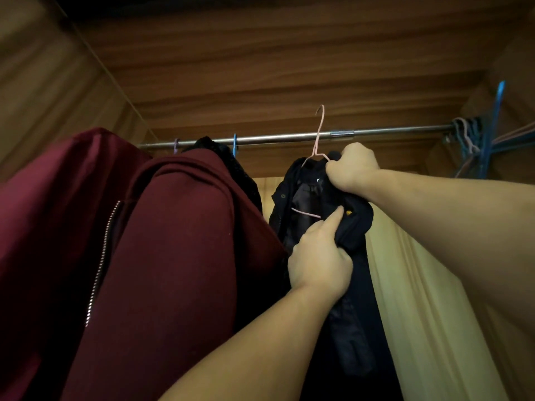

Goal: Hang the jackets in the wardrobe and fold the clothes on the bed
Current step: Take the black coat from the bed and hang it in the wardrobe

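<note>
Below the rail (289,137): my right hand (351,166) clamps dark jacket (356,227) collar + pink hanger (318,134); left hand (320,263) grips its front. I'd lift, hook over rail w/o snagging.

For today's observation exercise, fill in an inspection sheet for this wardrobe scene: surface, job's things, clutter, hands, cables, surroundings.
Surface: metal rail spans the wardrobe.
Job's things: dark jacket on pink wire hanger, hook beside the rail, whether seated unclear; maroon zip hoodie hangs left.
Clutter: spare hangers bunched at the rail's right end.
Hands: left hand grips the jacket front; right hand grips its collar.
Cables: nothing seen.
Surroundings: wooden wardrobe ceiling; yellow fabric behind.
</note>
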A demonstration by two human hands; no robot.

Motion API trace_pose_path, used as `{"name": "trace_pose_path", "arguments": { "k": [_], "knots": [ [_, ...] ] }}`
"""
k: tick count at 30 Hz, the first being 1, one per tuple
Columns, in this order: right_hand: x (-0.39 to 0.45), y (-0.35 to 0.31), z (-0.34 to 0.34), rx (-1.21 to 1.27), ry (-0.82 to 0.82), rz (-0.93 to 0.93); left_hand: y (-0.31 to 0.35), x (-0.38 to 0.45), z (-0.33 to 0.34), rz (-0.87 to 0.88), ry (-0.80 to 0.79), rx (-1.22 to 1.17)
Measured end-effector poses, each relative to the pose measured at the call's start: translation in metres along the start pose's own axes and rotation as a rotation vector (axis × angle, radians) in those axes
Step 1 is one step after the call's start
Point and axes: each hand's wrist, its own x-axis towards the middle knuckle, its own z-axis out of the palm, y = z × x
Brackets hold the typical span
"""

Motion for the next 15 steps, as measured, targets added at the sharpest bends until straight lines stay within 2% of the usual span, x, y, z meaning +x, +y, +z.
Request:
{"name": "trace_pose_path", "arguments": {
  "k": [10,15],
  "knots": [
    [0.010,0.025,0.004,-0.106,-0.135,0.098,-0.007,0.004,0.028,-0.005,-0.035,-0.030],
    [0.002,0.027,-0.005,-0.177,-0.160,0.074,0.005,-0.004,0.041,0.005,-0.036,-0.052]
  ]
}}
